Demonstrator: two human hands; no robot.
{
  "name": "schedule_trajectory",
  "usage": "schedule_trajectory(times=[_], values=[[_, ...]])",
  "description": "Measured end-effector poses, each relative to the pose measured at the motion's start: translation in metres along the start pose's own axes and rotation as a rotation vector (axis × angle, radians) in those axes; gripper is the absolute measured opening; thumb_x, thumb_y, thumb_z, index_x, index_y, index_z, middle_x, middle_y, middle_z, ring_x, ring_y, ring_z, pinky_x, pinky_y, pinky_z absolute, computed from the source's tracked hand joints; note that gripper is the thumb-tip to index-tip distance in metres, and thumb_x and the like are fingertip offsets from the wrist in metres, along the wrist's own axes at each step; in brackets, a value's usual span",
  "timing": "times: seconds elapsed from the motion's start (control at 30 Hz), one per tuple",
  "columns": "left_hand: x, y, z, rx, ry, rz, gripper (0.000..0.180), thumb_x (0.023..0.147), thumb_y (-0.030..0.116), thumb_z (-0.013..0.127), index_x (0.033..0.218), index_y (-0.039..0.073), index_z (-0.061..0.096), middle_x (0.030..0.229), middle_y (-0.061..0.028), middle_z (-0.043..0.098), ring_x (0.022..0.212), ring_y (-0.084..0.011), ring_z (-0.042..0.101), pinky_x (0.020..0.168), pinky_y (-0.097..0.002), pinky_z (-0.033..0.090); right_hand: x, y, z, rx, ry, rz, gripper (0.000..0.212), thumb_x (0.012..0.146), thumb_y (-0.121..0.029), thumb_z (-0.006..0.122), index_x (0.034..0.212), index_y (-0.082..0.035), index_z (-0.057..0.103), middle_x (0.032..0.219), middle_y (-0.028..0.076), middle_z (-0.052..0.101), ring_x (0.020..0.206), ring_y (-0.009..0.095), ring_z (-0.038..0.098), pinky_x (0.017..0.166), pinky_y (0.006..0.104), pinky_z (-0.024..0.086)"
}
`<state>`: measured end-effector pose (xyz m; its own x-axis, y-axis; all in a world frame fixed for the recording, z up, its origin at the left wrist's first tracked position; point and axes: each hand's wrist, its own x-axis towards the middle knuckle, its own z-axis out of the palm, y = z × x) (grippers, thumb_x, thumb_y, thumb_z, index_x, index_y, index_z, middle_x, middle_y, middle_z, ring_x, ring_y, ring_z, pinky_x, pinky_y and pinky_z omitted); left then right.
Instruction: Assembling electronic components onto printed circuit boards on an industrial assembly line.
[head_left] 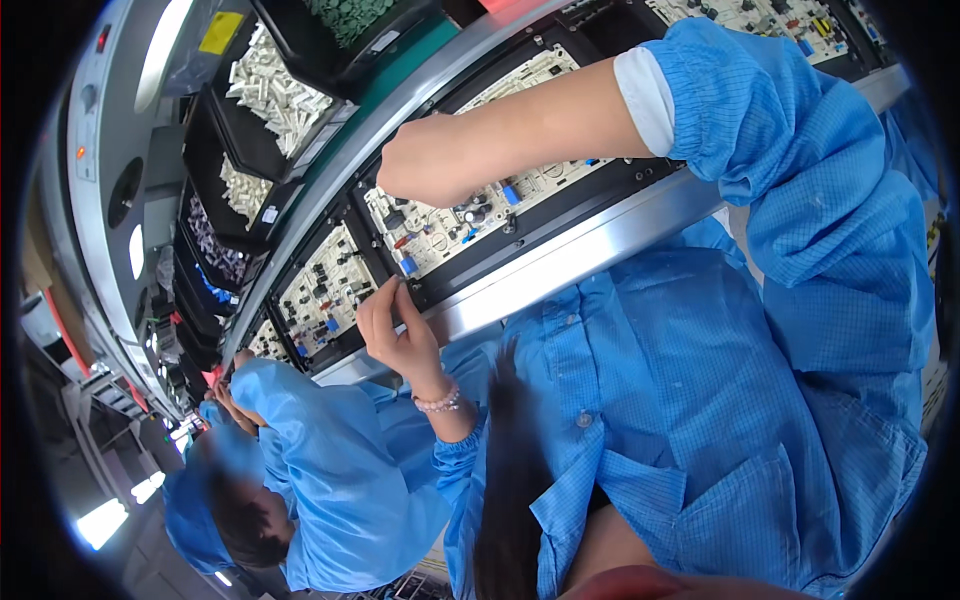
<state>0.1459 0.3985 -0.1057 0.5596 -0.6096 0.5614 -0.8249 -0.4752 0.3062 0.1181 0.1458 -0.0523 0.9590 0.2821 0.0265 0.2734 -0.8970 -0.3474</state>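
My right hand [430,160] is closed above a cream circuit board [440,240] set in a black frame [470,262]. Its back faces up, and the fingertips and whatever they pinch are hidden. Blue, black and red components stand on this board. At the near left corner of the same frame is my left hand [398,335], with a pink bead bracelet [437,402] on its wrist. Its thumb and forefinger come together in a pinch; anything between them is too small to make out.
A metal rail [570,245] runs along the near edge. Another populated board [325,285] lies to the left, and more [760,25] at the upper right. Black bins hold white connectors [275,95] and green parts [350,15]. A co-worker in blue [350,470] is close by on the left.
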Motion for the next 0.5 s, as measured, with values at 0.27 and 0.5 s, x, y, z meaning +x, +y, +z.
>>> schedule_trajectory(times=[0.27,0.5], values=[[-0.004,-0.004,-0.015,0.017,0.012,-0.050,0.017,0.081,-0.008,0.065,0.095,0.000,0.069,0.088,-0.0112,0.068,0.078,-0.0252,0.061,0.072,-0.0340,0.048,0.002,-0.002,-0.002,0.023,0.027,-0.039,0.010,0.066,-0.001,0.064,0.074,0.003,0.069,0.077,0.020,0.069,0.076,0.036,0.069,0.063,0.0437,0.056],[-0.002,-0.004,-0.016,0.036,0.007,-0.037,0.017,0.082,-0.007,0.065,0.096,0.000,0.069,0.087,-0.0109,0.067,0.076,-0.0236,0.060,0.069,-0.0331,0.047,0.004,0.006,0.009,0.058,0.107,-0.079,0.009,0.065,-0.002,0.065,0.072,0.003,0.067,0.075,0.020,0.068,0.074,0.037,0.069,0.062,0.0450,0.056]])
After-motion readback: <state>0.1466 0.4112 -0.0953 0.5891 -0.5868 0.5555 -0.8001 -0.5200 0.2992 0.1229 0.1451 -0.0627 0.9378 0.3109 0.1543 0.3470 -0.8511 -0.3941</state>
